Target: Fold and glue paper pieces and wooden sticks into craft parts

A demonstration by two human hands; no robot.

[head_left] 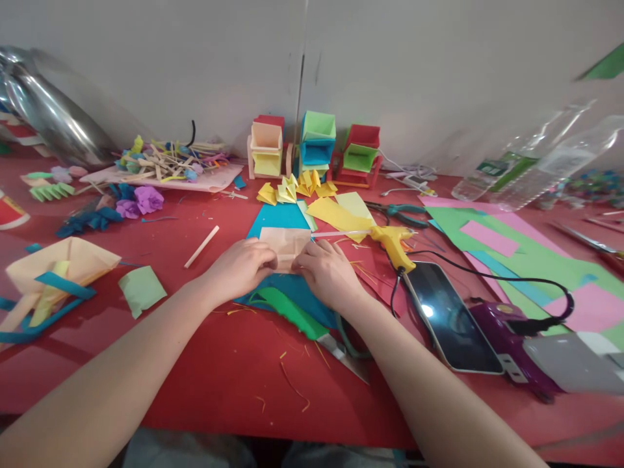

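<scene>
A creased, peach-coloured piece of paper (285,240) lies over blue paper (273,218) in front of me. My left hand (246,263) is closed on its left lower edge, fingers curled and pressed to the paper. At the lower right edge, my right hand (327,270) pinches the same sheet. Just below both hands is a green-handled utility knife (297,315), its blade pointing to the lower right. Beyond the right hand rests a yellow hot glue gun (391,247) with a glue stick in its back.
Three small coloured paper-box stands (318,146) line the wall. A phone (453,318) and a purple power strip (511,344) lie right, with the gun's black cable looping over. Pliers (402,213), plastic bottles (531,162), craft sticks (166,162) and a metal jug (53,107) stand farther out.
</scene>
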